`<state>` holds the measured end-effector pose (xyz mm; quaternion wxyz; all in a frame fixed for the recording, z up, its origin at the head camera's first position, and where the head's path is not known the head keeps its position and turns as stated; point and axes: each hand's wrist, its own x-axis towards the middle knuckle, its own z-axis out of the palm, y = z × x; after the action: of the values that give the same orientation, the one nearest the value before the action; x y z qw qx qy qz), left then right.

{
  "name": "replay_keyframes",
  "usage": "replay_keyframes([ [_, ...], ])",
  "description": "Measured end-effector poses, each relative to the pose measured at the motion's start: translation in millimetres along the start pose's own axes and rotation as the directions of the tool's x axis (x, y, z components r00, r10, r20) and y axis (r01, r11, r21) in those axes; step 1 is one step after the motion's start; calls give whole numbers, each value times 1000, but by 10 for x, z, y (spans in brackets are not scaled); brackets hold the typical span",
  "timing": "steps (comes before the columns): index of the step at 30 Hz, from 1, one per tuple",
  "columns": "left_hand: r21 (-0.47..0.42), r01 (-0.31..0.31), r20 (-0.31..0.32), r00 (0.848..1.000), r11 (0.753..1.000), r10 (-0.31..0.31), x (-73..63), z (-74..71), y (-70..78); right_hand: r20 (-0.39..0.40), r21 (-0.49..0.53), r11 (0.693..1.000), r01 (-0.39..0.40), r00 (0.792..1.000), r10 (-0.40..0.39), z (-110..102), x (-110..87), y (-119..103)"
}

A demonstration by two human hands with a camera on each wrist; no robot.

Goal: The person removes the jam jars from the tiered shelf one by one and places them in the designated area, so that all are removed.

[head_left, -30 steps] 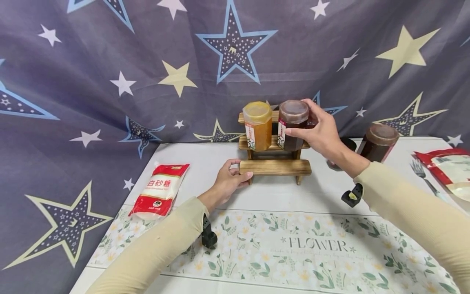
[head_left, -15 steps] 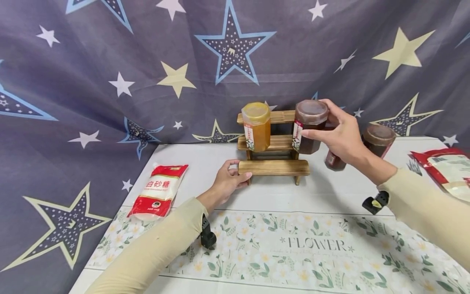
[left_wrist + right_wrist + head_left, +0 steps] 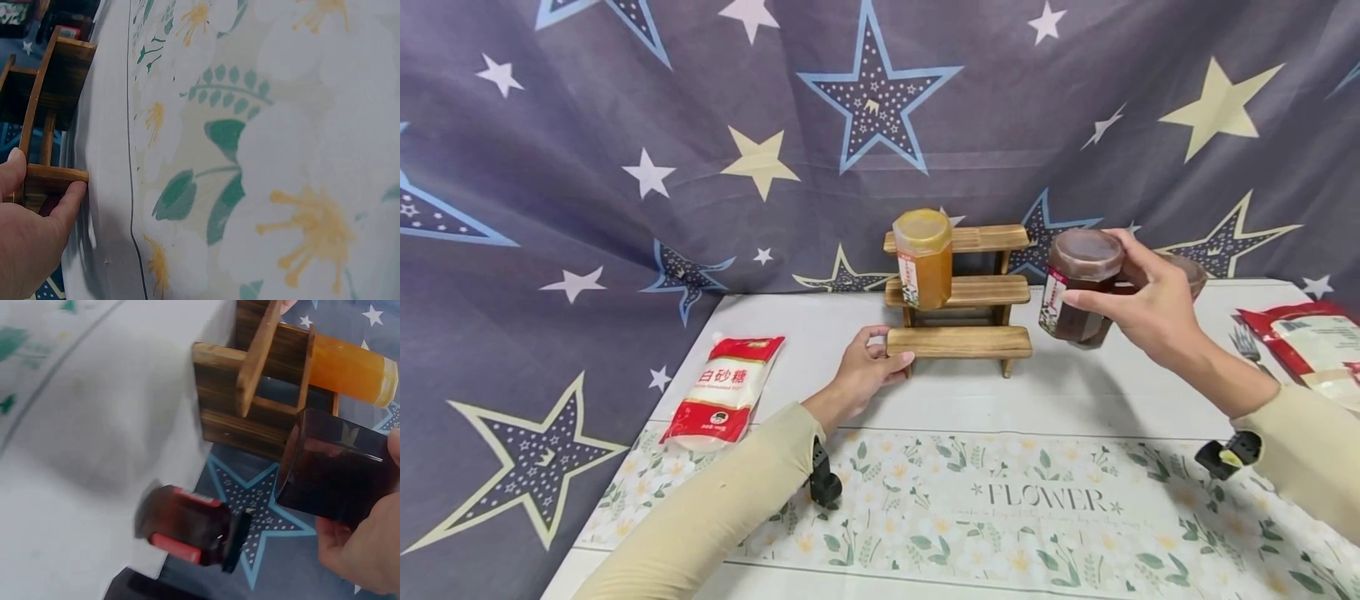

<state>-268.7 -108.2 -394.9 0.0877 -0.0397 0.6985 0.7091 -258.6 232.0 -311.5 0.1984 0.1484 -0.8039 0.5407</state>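
Right hand point(image 3: 1157, 307) is pinching a dark faceted jar point(image 3: 1081, 279) by its sides, holding it aloft just right of the stepped wooden rack point(image 3: 988, 239). Smooth walls risking a slip if pressure eases; a low swing risking a knock on the black-lidded jar point(image 3: 187, 520). Left hand point(image 3: 863, 368) gripping the grained bottom plank point(image 3: 966, 342). Glossy amber jar point(image 3: 928, 271) standing on the middle step point(image 3: 992, 292).

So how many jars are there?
4: an orange jar on the middle step of the wooden stand, a dark jar in the right hand, a small jar in the right wrist view, and another jar partly hidden behind that hand.
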Motion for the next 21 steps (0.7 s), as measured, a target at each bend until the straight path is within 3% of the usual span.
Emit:
replay_keyframes([
  [10, -2, -1, -5, 1000, 1000, 1, 11, -1, -4, -42, -47, 997, -57, 998, 55, -201, -234, 241],
  [21, 7, 1, -18, 1000, 1000, -1, 0, 10, -5, -148, -173, 975, -137, 983, 112, -290, -471, 566],
])
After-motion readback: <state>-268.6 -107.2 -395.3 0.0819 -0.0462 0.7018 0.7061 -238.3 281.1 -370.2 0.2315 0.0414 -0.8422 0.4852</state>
